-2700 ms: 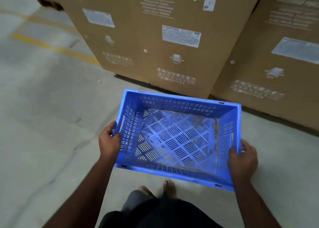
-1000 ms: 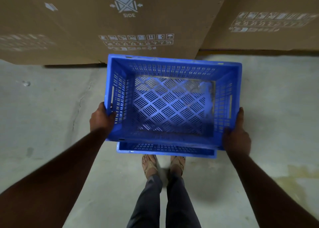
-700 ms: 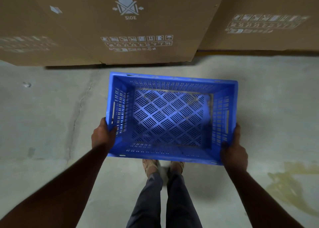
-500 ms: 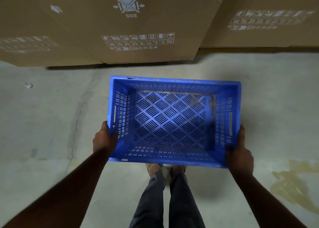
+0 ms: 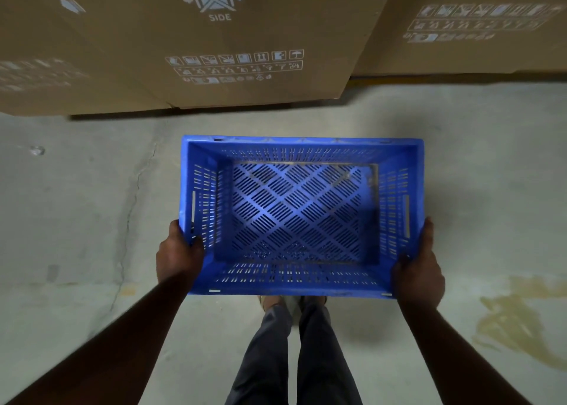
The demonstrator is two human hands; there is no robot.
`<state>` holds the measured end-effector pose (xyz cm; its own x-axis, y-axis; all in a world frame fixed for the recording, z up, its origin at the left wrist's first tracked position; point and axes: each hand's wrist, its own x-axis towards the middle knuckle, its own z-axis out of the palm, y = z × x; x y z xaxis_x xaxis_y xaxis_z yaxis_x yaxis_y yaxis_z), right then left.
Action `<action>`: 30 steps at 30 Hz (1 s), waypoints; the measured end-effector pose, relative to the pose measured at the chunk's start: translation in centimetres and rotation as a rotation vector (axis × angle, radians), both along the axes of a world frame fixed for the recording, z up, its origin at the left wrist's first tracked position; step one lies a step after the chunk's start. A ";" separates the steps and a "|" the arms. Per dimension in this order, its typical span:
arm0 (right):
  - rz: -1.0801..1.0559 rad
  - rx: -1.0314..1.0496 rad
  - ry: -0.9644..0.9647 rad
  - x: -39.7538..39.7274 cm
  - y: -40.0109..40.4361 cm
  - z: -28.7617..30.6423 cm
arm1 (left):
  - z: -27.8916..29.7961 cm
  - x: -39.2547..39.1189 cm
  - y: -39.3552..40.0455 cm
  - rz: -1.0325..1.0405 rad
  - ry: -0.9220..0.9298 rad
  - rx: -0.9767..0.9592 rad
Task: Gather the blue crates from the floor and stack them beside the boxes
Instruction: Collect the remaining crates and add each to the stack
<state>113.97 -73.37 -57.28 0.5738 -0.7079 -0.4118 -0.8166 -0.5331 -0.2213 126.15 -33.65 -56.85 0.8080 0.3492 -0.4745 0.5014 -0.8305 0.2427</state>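
Crate [image 5: 302,217] gripped at both short ends, left hand [image 5: 179,256] and right hand [image 5: 418,271] fingers curled round rim. Risk I see: uneven lowering misaligns stack near boxes [image 5: 171,42].

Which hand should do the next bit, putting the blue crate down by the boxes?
Neither alone: probably both. The left hand grips the blue crate at its left wall, the right hand at its right wall, evenly at the near corners. The wide crate would likely tip from one hand. The boxes stand just ahead.
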 end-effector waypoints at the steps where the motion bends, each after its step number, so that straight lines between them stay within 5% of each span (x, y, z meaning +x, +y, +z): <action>1: 0.001 -0.004 0.004 -0.2 0.0 -0.1 | -0.2 0.0 0.0 0.002 -0.001 0.010; 30: -0.045 -0.005 0.002 -0.7 0.2 -0.6 | -1.1 -0.2 1.0 0.053 0.029 -0.024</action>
